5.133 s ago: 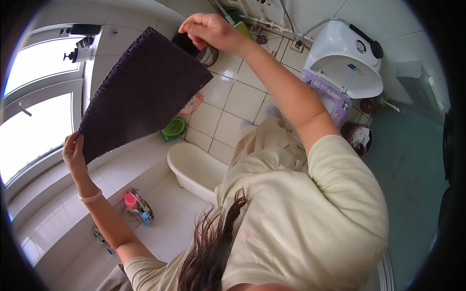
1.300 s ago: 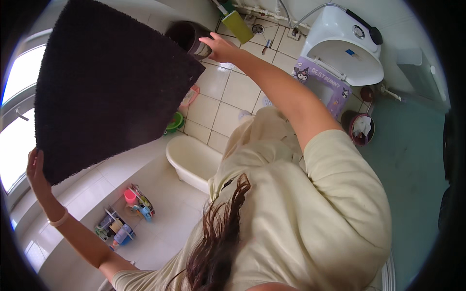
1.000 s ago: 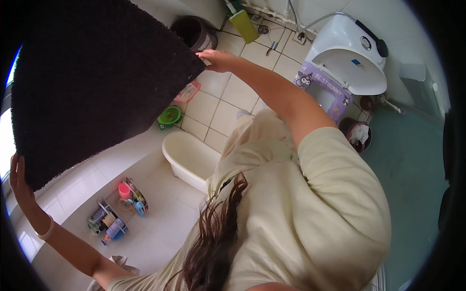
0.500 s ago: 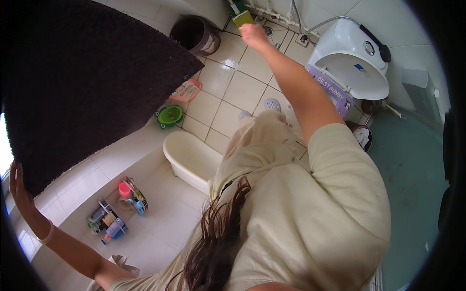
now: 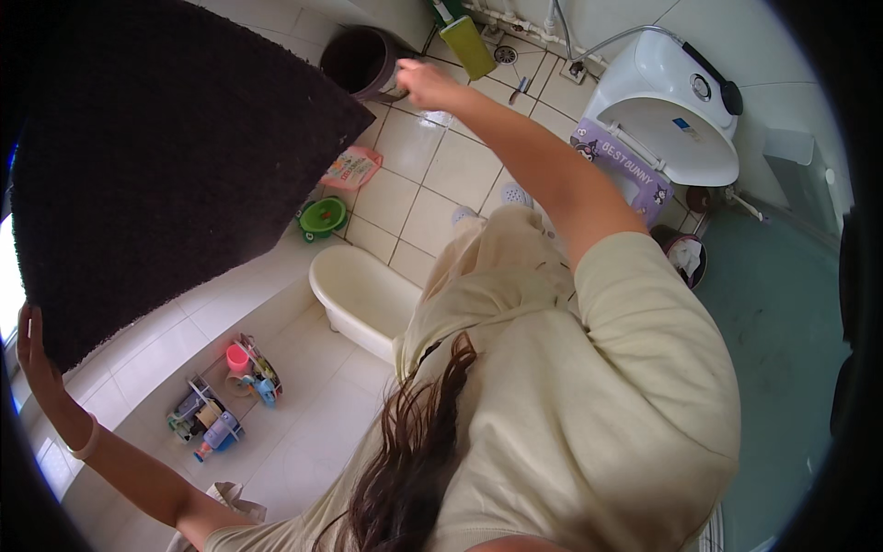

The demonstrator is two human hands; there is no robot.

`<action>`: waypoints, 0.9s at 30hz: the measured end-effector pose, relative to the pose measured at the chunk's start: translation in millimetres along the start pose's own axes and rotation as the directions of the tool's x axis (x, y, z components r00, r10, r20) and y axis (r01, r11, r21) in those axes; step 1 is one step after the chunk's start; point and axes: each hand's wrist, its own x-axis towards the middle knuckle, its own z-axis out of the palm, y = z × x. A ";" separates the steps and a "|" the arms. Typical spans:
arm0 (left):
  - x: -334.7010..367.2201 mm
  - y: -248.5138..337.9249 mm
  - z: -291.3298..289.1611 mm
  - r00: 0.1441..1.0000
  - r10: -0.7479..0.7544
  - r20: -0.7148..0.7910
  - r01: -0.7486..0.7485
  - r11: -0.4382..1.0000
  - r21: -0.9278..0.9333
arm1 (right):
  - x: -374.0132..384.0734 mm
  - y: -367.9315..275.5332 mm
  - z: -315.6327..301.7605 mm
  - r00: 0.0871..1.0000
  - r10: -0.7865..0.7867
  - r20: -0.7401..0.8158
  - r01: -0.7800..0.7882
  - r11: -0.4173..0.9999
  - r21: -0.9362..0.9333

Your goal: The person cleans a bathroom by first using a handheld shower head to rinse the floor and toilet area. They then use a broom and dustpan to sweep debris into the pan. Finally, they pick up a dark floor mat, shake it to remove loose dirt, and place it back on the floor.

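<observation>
A large dark, shaggy mat point(image 5: 175, 175) spreads across the upper left. My left hand point(image 5: 41, 350) holds it at its lower left corner, with the fingers extended along the edge and part of the hand hidden by the mat. Farther off, at the end of my outstretched right arm, my right hand point(image 5: 428, 85) is closed like a fist beside the dark bucket point(image 5: 354, 60). Whatever that hand may hold is not visible. To its right a yellow-green flat sponge head on a handle point(image 5: 469, 46) leans by the wall pipes.
A white toilet point(image 5: 667, 101) stands at the far right, a purple mat point(image 5: 612, 166) below it. A cream baby tub point(image 5: 363, 294) is beside my legs. A green basin point(image 5: 322, 219), a pink bag point(image 5: 354, 170) and bottle caddies point(image 5: 207, 419) lie left. Right is greenish glass point(image 5: 763, 340).
My right hand has moved left, from the yellow-green sponge head to beside the bucket. The dark mat has shifted slightly; my left hand stays at its corner.
</observation>
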 end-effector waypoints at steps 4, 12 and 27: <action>-4.7 0.2 1.1 1.000 -0.004 -0.015 0.004 1.000 -0.007 | 21.0 -50.2 29.2 0.931 -0.276 -0.240 0.336 0.904 0.263; -5.3 13.8 -0.8 0.999 -0.040 -0.034 0.039 0.998 -0.048 | 7.7 -29.3 20.3 0.980 0.153 -0.125 -0.150 0.988 0.031; 9.5 45.6 10.6 0.993 -0.083 -0.089 0.070 0.987 -0.145 | 24.0 -110.8 93.7 0.723 0.529 0.445 -0.411 -0.188 0.892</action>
